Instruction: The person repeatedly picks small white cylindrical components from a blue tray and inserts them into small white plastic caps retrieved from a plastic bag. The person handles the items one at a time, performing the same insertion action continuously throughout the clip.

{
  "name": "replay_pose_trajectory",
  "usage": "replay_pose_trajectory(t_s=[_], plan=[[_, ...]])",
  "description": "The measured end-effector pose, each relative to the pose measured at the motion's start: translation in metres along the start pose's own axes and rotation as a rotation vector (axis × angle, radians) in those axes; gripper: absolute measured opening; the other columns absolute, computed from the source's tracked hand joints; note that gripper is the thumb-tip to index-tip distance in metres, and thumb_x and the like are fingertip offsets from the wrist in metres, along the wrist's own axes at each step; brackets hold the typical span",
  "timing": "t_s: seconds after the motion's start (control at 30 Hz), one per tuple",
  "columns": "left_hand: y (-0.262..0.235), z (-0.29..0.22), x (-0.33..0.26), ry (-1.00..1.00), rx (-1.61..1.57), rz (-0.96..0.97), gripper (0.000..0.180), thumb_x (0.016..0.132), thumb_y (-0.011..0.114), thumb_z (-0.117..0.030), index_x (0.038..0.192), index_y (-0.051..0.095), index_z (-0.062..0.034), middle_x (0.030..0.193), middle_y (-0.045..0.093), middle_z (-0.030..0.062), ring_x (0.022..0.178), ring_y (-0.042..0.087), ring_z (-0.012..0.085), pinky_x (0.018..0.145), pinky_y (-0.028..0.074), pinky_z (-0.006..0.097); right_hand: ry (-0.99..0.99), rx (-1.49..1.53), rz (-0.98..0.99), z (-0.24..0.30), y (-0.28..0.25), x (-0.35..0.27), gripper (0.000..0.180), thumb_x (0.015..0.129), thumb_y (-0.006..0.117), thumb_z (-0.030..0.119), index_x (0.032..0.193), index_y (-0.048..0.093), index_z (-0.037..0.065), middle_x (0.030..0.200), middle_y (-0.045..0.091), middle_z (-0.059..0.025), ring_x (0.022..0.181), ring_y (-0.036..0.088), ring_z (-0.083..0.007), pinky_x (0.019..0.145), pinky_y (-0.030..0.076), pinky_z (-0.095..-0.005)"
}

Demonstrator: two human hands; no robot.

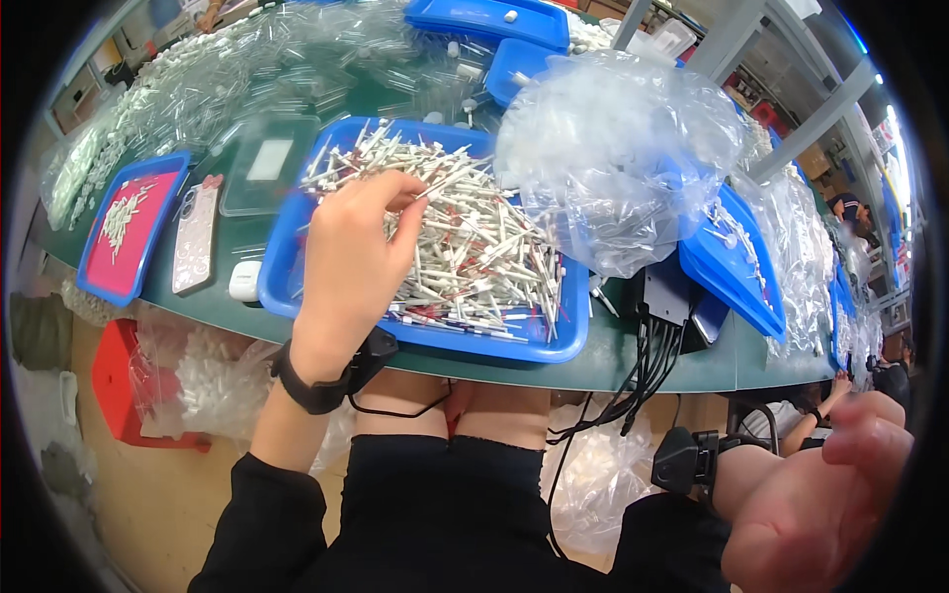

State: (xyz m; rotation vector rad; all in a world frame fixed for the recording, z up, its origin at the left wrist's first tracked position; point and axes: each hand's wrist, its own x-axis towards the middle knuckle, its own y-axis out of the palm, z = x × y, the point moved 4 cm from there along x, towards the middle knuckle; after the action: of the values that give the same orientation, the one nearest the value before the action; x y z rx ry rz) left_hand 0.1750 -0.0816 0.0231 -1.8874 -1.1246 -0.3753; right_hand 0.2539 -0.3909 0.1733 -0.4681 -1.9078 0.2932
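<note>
A blue tray on the table holds a heap of thin white sticks, with some red ones among them. My left hand reaches over the heap, thumb and forefinger pinched together. A thin white stick appears to be between those fingertips, hard to tell from the pile behind. Low at the right edge, away from the table, my right hand is close to the camera with the palm showing. Its fingers are partly bent and apart, and nothing shows in it. Both wrists wear black straps with small black devices.
Left of the tray are a white case, a phone and a smaller blue tray with a pink base. A clear plastic bag bulges at the tray's right. Black cables hang over the table edge. A red stool stands below.
</note>
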Motion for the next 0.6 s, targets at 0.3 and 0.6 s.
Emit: replay_pose_trajectory(t_s=[0.3, 0.6], plan=[[-0.006, -0.015, -0.001, -0.050, -0.321, -0.029, 0.026, 0.083, 0.056, -0.001, 0.103, 0.070, -0.0077, 0.080, 0.069, 0.0099, 0.070, 0.064, 0.0158, 0.066, 0.048, 0.028, 0.025, -0.006, -0.486, -0.022, 0.070, -0.023, 0.029, 0.089, 0.048, 0.021, 0.103, 0.056, -0.003, 0.076, 0.058, -0.0132, 0.065, 0.054, -0.0179, 0.058, 0.045, -0.0297], [0.004, -0.011, -0.007, -0.190, -0.682, 0.047, 0.026, 0.085, 0.058, 0.000, 0.111, 0.062, 0.0005, 0.103, 0.070, 0.0130, 0.096, 0.065, 0.0142, 0.084, 0.046, 0.025, 0.771, -0.099, 0.913, -0.172, 0.304, -0.142, 0.031, 0.076, 0.056, 0.005, 0.105, 0.065, 0.000, 0.099, 0.066, -0.0230, 0.097, 0.063, -0.0364, 0.085, 0.049, -0.0407]])
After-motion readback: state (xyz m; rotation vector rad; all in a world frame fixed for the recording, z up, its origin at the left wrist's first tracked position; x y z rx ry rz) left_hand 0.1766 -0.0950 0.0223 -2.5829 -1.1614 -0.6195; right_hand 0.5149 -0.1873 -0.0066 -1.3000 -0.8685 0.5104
